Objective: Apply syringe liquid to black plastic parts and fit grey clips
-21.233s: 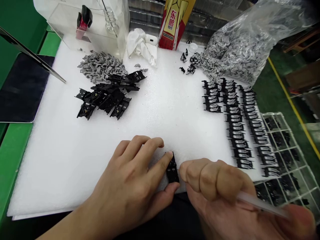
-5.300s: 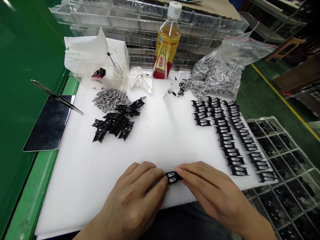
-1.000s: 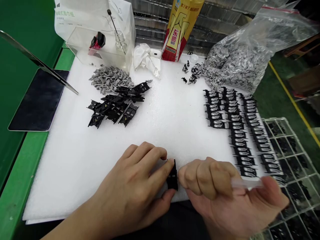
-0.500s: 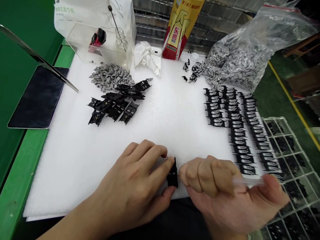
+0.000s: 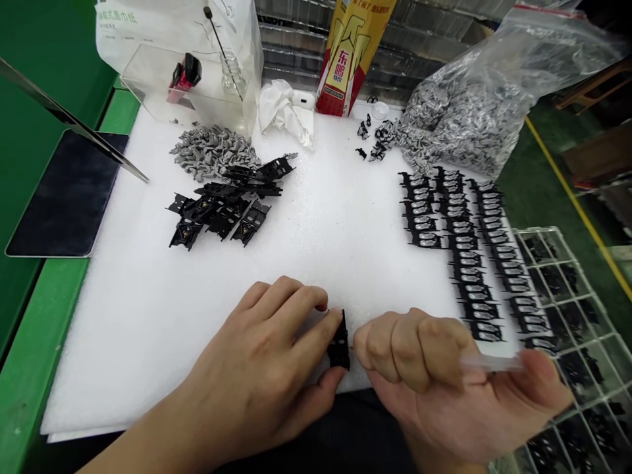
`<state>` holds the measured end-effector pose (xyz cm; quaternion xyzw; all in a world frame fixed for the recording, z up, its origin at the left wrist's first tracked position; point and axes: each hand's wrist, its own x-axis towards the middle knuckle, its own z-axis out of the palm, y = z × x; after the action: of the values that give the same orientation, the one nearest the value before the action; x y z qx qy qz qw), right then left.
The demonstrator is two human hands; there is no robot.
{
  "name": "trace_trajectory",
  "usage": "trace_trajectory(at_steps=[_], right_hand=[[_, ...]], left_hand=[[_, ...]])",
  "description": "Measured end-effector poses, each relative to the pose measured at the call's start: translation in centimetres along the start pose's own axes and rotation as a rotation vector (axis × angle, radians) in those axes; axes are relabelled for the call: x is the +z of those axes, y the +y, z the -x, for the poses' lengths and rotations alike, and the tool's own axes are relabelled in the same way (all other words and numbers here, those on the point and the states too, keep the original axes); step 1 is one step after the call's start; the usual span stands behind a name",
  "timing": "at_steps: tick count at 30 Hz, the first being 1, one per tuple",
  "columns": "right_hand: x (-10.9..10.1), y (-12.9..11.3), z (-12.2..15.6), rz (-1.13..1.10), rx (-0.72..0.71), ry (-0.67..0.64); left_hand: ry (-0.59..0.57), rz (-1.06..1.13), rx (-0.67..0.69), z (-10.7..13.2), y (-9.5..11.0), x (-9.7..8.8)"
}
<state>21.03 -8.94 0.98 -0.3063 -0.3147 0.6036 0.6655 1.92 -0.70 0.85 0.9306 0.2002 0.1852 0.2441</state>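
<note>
Carefully, my left hand (image 5: 251, 368) pinches a black plastic part (image 5: 338, 345) upright while my curled right hand (image 5: 424, 375) grips a clear plastic tube (image 5: 491, 363).

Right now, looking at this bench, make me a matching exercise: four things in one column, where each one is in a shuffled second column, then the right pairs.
Things:
1. Black plastic part
2. Translucent plastic stick
3. Heap of grey clips
4. Zip bag of small parts

Places:
A. At the back right of the white foam sheet
B. Held in the right hand
C. On the foam, at the back left
D. Pinched by the left hand

Right pairs: 1-D, 2-B, 3-C, 4-A.
</note>
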Motion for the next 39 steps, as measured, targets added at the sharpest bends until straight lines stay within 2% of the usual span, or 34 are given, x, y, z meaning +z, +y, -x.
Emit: trace_trajectory(at_steps=[4,9,21,28,31,37,39], right_hand=[[0.1,-0.1,0.0,-0.007,-0.011,0.028],[0.1,-0.2,0.0,0.005,-0.019,-0.001],[0.4,0.0,0.6,0.035,-0.039,0.100],[0.1,0.1,0.5,0.047,-0.066,0.053],[0.4,0.0,0.6,0.060,-0.064,0.079],[0.5,-0.3,1.4,0.127,0.109,0.123],[0.1,0.0,1.6,0.047,0.008,0.141]], left_hand=[[0.009,0.001,0.009,-0.1,-0.1,0.2],[0.011,-0.001,0.004,0.0,-0.1,0.3],[0.003,-0.011,0.003,0.1,-0.1,0.1],[0.009,-0.017,0.002,0.1,0.1,0.1],[0.006,-0.022,-0.003,0.1,0.1,0.2],[0.028,-0.089,0.035,-0.1,0.2,0.4],[0.040,-0.117,0.049,-0.1,0.2,0.5]])
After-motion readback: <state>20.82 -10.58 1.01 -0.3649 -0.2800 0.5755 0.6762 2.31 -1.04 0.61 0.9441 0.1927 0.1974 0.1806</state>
